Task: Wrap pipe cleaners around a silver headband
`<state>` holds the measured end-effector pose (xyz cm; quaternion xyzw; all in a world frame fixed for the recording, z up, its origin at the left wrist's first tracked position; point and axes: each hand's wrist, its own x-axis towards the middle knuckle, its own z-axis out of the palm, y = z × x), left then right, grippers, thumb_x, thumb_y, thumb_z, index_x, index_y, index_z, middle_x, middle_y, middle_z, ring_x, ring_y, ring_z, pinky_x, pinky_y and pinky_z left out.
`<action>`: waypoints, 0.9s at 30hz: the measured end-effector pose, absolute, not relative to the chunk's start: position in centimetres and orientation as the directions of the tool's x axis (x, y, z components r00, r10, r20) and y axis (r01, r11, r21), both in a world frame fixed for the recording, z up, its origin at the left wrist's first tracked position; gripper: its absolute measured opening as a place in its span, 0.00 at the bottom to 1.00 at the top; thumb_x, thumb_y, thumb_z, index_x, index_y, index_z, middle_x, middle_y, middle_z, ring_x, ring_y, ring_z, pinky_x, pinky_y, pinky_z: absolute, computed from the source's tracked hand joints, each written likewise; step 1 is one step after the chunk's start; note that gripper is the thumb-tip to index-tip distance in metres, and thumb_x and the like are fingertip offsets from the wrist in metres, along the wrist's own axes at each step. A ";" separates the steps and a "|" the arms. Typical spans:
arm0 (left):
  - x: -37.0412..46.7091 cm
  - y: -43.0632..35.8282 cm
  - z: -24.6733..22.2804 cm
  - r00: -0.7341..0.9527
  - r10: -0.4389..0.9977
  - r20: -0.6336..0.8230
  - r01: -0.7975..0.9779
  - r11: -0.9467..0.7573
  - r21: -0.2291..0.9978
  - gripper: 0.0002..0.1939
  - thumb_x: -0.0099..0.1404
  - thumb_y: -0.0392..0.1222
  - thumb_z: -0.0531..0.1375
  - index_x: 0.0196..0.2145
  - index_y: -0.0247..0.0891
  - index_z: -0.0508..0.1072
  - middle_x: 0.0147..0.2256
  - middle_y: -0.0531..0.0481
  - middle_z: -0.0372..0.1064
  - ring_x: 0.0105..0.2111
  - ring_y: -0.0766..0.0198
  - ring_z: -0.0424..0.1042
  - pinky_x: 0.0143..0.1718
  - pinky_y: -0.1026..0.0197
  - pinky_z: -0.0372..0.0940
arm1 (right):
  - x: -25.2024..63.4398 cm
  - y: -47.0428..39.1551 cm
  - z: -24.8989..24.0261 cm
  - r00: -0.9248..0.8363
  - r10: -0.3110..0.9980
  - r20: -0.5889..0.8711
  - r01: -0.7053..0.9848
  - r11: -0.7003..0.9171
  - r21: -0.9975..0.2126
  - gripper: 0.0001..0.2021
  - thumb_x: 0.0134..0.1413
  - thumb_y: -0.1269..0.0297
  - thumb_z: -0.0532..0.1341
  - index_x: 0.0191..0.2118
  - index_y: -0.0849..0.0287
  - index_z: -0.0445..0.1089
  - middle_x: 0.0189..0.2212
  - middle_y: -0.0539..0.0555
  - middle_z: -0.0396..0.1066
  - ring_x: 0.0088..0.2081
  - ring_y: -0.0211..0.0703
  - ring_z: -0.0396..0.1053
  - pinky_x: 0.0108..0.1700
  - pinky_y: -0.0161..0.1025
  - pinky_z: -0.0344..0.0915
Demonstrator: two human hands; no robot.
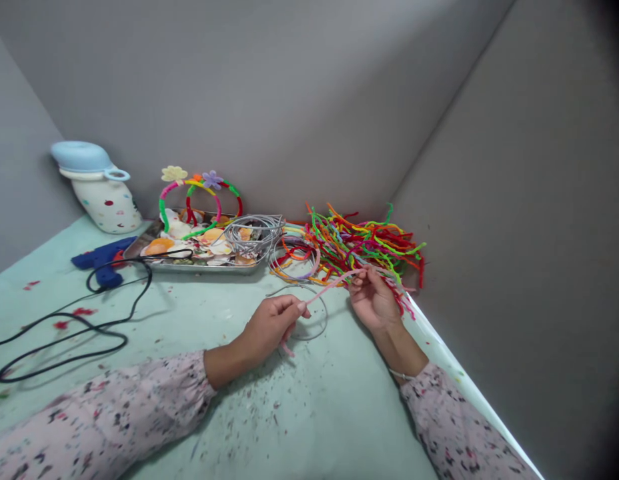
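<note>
A pink pipe cleaner (334, 283) stretches between my two hands above the table. My left hand (275, 323) pinches it near its lower end, and a short pink tail sticks out below the fingers. The other end is held in the closed fingertips of my right hand (375, 300), beside the pile of pipe cleaners. Under the pink strand a loop of grey wire (325, 320) lies on the table, partly hidden by my left hand. Just behind my right hand spreads a heap of colourful pipe cleaners (364, 237).
A metal tray (209, 269) holds shells, flower-topped hoops (220, 207) and a grey wire coil (254, 233). To its left are a blue glue gun (102, 259) with a looping black cord (124, 337) and a white bottle (107, 200). Grey partitions (289, 100) enclose the table (309, 427).
</note>
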<state>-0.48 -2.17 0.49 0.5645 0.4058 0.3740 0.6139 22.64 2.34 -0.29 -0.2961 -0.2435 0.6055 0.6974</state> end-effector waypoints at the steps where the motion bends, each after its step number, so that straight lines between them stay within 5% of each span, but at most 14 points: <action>1: -0.5 -2.1 0.5 0.388 0.918 -0.081 0.007 0.085 0.996 0.18 0.62 0.53 0.56 0.29 0.34 0.72 0.13 0.59 0.53 0.13 0.74 0.48 0.13 0.71 0.46 | 22.7 2.4 -0.2 0.163 0.986 -0.025 -0.710 0.100 -0.697 0.08 0.45 0.65 0.70 0.31 0.56 0.71 0.22 0.43 0.70 0.23 0.29 0.66 0.25 0.27 0.66; 9: -0.2 -3.2 1.1 0.438 0.890 -0.127 0.103 0.091 0.991 0.17 0.60 0.55 0.58 0.30 0.36 0.74 0.14 0.61 0.46 0.13 0.72 0.48 0.09 0.71 0.51 | 23.3 2.9 -0.1 0.286 0.958 -0.010 -0.620 0.177 -0.765 0.12 0.47 0.56 0.69 0.27 0.58 0.69 0.16 0.42 0.63 0.17 0.29 0.60 0.20 0.28 0.62; 21: 0.7 -5.6 1.2 0.592 0.779 -0.208 0.184 0.120 0.976 0.16 0.63 0.52 0.55 0.32 0.36 0.73 0.16 0.61 0.49 0.12 0.74 0.48 0.11 0.70 0.46 | 23.1 3.5 -1.1 0.396 0.918 0.025 -0.549 0.258 -0.795 0.12 0.47 0.58 0.67 0.25 0.57 0.65 0.18 0.42 0.62 0.17 0.28 0.57 0.16 0.26 0.55; 24: 0.6 -6.0 0.8 0.682 0.701 -0.208 0.156 0.139 0.978 0.19 0.63 0.55 0.55 0.33 0.35 0.72 0.16 0.60 0.53 0.13 0.73 0.52 0.13 0.70 0.48 | 22.1 2.8 -0.5 0.229 0.973 0.013 -0.581 0.148 -0.800 0.14 0.48 0.54 0.67 0.26 0.57 0.64 0.19 0.44 0.63 0.20 0.31 0.61 0.22 0.28 0.61; 27: 0.5 -5.9 0.2 0.713 0.685 -0.150 0.043 0.170 0.984 0.24 0.66 0.58 0.50 0.35 0.34 0.72 0.22 0.54 0.62 0.15 0.73 0.60 0.17 0.69 0.52 | 21.2 1.7 0.5 -0.062 0.997 -0.047 -0.575 -0.074 -0.815 0.15 0.49 0.52 0.66 0.27 0.56 0.64 0.16 0.43 0.59 0.16 0.31 0.56 0.17 0.28 0.54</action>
